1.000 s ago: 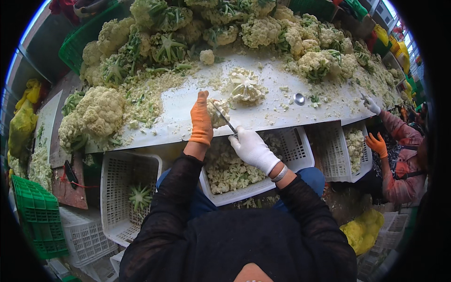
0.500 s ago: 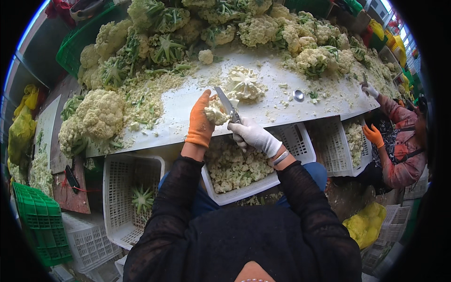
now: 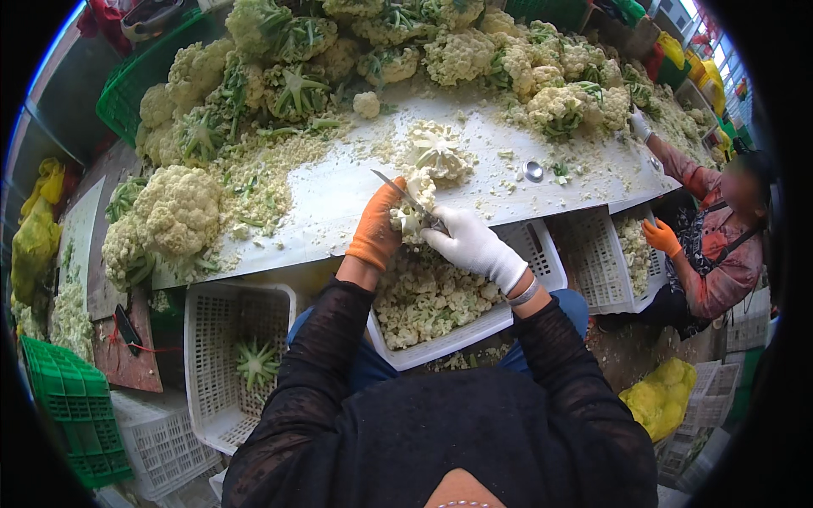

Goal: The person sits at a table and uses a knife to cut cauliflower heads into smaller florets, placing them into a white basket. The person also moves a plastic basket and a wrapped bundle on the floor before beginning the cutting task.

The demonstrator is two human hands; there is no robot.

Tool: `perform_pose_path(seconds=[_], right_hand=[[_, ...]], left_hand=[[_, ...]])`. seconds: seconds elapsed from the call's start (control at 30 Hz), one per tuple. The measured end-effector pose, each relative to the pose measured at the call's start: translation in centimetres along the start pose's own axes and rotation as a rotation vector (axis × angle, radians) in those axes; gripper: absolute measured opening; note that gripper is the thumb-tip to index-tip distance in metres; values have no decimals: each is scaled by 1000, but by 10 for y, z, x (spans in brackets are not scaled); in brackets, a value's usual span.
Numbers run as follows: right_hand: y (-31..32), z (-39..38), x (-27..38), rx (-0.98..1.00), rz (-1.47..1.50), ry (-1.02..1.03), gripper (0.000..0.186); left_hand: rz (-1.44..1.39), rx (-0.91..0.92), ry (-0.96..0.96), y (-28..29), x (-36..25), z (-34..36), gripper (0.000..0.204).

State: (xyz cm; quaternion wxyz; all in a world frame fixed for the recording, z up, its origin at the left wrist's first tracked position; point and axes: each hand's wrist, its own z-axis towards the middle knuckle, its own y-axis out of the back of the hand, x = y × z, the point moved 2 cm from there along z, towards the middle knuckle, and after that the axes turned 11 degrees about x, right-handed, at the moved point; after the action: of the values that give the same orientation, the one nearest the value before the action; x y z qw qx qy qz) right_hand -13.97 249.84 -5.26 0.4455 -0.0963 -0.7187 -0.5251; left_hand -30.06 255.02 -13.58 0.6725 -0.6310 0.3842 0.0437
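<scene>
My left hand (image 3: 378,227), in an orange glove, is closed around a cauliflower piece (image 3: 410,218) above the near edge of the white table (image 3: 330,188). In my right hand (image 3: 472,245), gloved in white, is a knife (image 3: 412,200); its blade slants up and left across the piece, close to my left fingers. Directly below both hands stands a white crate (image 3: 440,345) holding many cut cauliflower florets (image 3: 428,300). A partly cut cauliflower head (image 3: 438,152) with its pale stem upward lies on the table just beyond the hands.
Whole cauliflowers (image 3: 182,210) are heaped along the table's left and far sides. A small round metal dish (image 3: 533,171) sits to the right. On the lower left, another white crate (image 3: 196,360) holds a trimmed green stalk (image 3: 256,362). At right a co-worker (image 3: 720,229) sits beside another crate (image 3: 597,262).
My left hand has come down and right, tilting toward the knife. The blade now lies flatter across the piece. The co-worker's white-gloved hand has reached farther out over the heap.
</scene>
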Motion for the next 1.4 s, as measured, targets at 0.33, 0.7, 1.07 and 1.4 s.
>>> perform_pose_path(seconds=[0.33, 0.7, 1.07, 1.4], right_hand=[[-47, -21, -1, -323, 599, -318, 21], [-95, -18, 18, -278, 717, -367, 16], [-95, 6, -5, -488, 330, -174, 27], [-90, 10, -18, -353, 262, -239, 33]], left_hand=[[34, 32, -235, -15, -5, 4, 24], [37, -304, -539, -18, -10, 8, 34], [-40, -131, -382, -5, 0, 13, 43], [-27, -208, -320, -5, 1, 16, 28]])
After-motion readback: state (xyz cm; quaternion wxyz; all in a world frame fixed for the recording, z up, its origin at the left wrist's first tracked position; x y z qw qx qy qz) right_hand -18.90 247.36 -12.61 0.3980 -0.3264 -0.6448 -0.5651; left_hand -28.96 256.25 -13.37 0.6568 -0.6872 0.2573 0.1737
